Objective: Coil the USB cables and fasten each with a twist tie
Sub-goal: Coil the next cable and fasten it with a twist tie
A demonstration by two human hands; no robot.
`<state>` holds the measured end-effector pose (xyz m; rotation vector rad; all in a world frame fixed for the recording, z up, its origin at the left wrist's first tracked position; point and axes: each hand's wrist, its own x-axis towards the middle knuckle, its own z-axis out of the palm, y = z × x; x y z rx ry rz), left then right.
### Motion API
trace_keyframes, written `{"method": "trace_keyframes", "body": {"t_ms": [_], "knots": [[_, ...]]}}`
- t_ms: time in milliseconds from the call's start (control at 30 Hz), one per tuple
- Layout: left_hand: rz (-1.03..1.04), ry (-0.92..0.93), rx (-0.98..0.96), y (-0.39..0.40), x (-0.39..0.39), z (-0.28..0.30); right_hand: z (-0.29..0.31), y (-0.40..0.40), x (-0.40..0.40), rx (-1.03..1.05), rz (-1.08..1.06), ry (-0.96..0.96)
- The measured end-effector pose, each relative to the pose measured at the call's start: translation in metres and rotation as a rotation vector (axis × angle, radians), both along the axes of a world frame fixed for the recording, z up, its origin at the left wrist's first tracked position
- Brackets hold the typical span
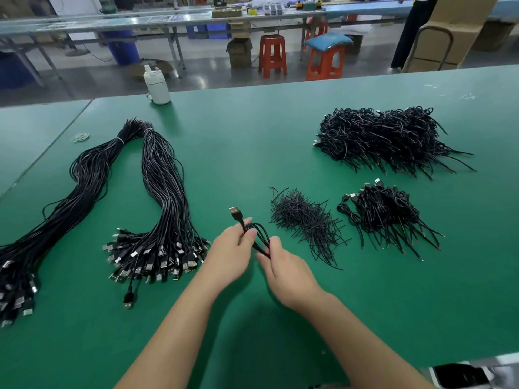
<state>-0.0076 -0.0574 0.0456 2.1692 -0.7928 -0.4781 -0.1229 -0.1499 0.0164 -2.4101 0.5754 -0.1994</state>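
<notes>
A person works at a green table [252, 130], seen from above the hands. The left hand [231, 255] grips one end of a small coiled cable [259, 238], its fingers curled round the loops, and the metal plug [235, 213] sticks up past the thumb. The right hand [286, 269] pinches the other end of the coil between thumb and fingers. The coil is held just above the table, in front of the person.

The coiling looks finished for this cable; fastening appears to be the step in hand. Whether a tie is already round the coil is too small to tell. If not, the next move calls for freeing the right hand to take one from the pile of twist ties [304, 223] just beside it, while the left keeps the loops from springing open.

Loose cable bundles [165, 209] lie to the left, finished coils [390, 213] to the right, a bigger heap [384, 136] behind. Bare green surface lies around the hands, and the table's near edge sits close to the person.
</notes>
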Motion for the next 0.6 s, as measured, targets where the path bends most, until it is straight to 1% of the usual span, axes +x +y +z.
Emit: {"method": "trace_keyframes", "body": {"t_ms": [100,133,200,300,400,467,567,600], "knots": [[-0.048,0.236,-0.201,0.002,0.002,0.000,0.000,-0.001,-0.002,0.006,0.036,0.005],[-0.065,0.272,-0.231,0.003,0.004,0.000,0.000,-0.001,-0.003,0.007,0.049,0.010],[-0.088,0.287,-0.230,0.005,0.006,0.002,-0.002,0.000,-0.004,0.004,0.064,0.025],[-0.100,0.186,-0.152,0.004,0.009,0.003,-0.006,0.002,-0.005,0.055,0.056,0.034],[-0.051,0.087,-0.078,0.001,0.009,0.001,-0.008,0.005,-0.002,0.157,0.045,0.030],[0.000,0.019,-0.037,-0.002,0.008,-0.002,-0.008,0.006,0.001,0.259,0.029,0.014],[0.036,-0.069,0.009,-0.005,0.003,-0.003,-0.007,0.005,0.005,0.475,-0.009,-0.030],[0.044,-0.079,0.016,-0.006,0.001,-0.004,-0.005,0.006,0.006,0.505,-0.013,-0.043]]}}
